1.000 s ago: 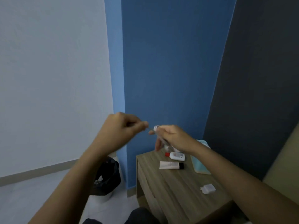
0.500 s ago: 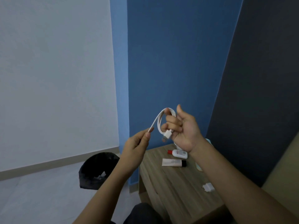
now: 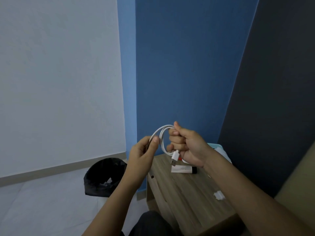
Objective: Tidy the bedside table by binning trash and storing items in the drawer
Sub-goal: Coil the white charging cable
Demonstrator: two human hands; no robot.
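Step in hand: coiling the white cable (image 3: 162, 138). Right hand (image 3: 189, 147) fingers grip loops; left hand (image 3: 144, 150) fingers pinch slack. Next: store in drawer.

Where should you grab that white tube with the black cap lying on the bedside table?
Pinch the white tube across its flat middle, coming from above. It lies flat on the bedside table, cap pointing right, with bare wood in front of it, so fingers probably fit on both long sides.
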